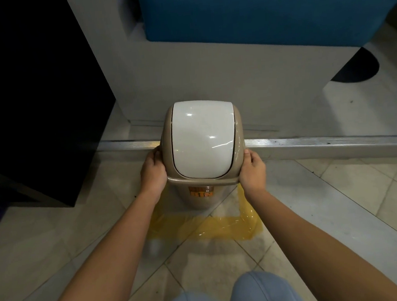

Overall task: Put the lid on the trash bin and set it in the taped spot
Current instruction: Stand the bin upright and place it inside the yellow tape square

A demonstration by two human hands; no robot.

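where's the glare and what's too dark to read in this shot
Head view: bright glints sit on the white flap of the lid, and the yellow tape shines; the cabinet at left is almost pure black; the orange label is blurred; the metal strip bows from the wide lens.

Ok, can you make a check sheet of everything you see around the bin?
Surface: beige tiled floor, with a metal threshold strip across it.
Job's things: tan plastic trash bin with its white swing lid on; it stands at the yellow taped square.
Clutter: nothing seen.
Grippers: left hand and right hand hold the lid's rim from either side, fingers curled.
Cables: nothing seen.
Surroundings: blue cushioned sofa on a grey base behind, black cabinet to the left.
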